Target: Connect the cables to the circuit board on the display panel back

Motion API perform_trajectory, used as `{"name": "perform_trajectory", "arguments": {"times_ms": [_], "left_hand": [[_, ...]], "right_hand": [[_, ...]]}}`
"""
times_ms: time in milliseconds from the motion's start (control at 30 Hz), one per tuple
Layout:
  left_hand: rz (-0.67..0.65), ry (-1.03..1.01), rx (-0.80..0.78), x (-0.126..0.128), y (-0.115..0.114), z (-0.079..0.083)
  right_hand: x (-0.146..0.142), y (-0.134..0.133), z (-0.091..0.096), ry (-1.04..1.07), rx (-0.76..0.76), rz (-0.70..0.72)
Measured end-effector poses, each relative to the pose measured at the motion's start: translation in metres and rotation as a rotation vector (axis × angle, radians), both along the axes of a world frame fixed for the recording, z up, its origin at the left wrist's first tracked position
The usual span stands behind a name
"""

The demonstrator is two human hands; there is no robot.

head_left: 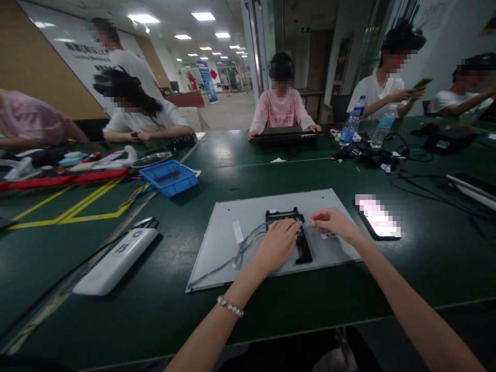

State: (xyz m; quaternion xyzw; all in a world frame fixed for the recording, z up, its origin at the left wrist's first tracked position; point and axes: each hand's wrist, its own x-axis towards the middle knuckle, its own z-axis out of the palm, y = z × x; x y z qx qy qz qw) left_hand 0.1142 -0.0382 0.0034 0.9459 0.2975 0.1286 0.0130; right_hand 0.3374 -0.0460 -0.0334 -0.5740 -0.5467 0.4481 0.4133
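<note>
A grey metal panel lies flat on the dark green table in front of me. A black bracket part sits on it, with thin wires trailing to the left. My left hand rests palm down on the black part, fingers curled over it. Just to the right, my right hand pinches a small pale piece at its fingertips, near a small label on the panel.
A lit phone lies right of the panel. A white device lies at the left, a blue tray behind it. Several other people sit around the table with a laptop, bottles and cables.
</note>
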Motion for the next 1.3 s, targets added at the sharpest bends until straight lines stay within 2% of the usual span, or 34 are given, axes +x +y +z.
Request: {"name": "perform_trajectory", "arguments": {"times_ms": [200,467,667,933,1133,1300], "left_hand": [[0.011,0.01,0.003,0.001,-0.002,-0.004],[0.001,0.026,0.033,0.002,-0.005,-0.002],[-0.048,0.09,0.09,0.004,-0.006,-0.005],[-0.072,0.102,0.097,0.004,-0.005,-0.005],[-0.049,0.099,0.1,0.004,-0.006,-0.007],[-0.016,0.046,0.092,0.002,-0.005,-0.001]], "right_hand": [[-0.008,0.004,-0.009,-0.141,0.119,-0.003],[-0.018,-0.006,0.003,-0.415,0.286,-0.039],[-0.022,-0.009,0.007,-0.513,0.32,-0.024],[-0.023,-0.012,0.011,-0.624,0.294,-0.003],[-0.023,-0.013,0.01,-0.649,0.286,0.058],[-0.02,-0.012,0.01,-0.619,0.309,0.019]]}}
